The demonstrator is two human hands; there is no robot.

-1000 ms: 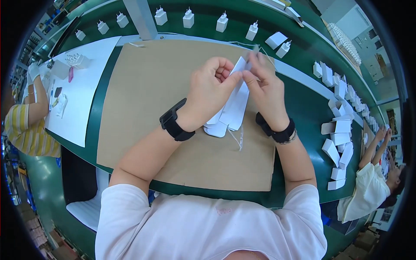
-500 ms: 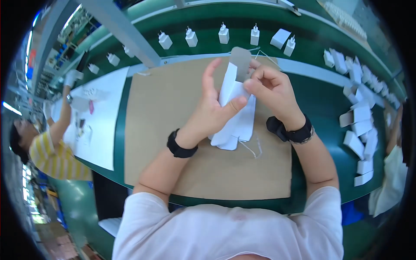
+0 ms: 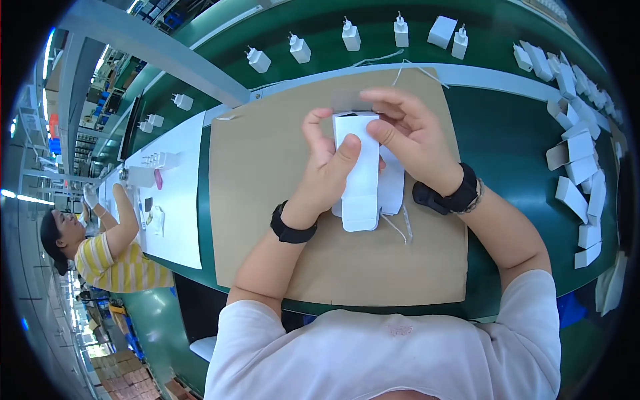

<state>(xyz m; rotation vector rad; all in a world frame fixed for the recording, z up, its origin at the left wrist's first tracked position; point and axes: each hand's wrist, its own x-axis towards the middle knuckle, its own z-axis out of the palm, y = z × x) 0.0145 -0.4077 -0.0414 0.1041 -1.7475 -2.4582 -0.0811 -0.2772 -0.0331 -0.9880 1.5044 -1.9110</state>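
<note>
Both hands hold a flat white cardboard box blank [image 3: 360,175] upright over a brown cardboard mat [image 3: 267,173]. My left hand [image 3: 325,168] grips its left edge, thumb pressed on the front face. My right hand [image 3: 412,140] pinches the top flap, fingers curled over the upper edge. A second white flat piece [image 3: 392,187] lies just behind the blank, partly hidden. A thin white cord [image 3: 399,227] lies on the mat below the blank. Each wrist wears a black band.
White plug adapters [image 3: 351,35] stand in a row on the green conveyor [image 3: 507,120] beyond the mat. Several folded white boxes [image 3: 579,170] pile at the right. A person in a yellow striped shirt [image 3: 113,263] works at a white sheet [image 3: 177,193] on the left.
The white blank has turned from tilted to upright and straight in front of me. My left thumb now presses on its face, and my right fingers have moved onto the top flap.
</note>
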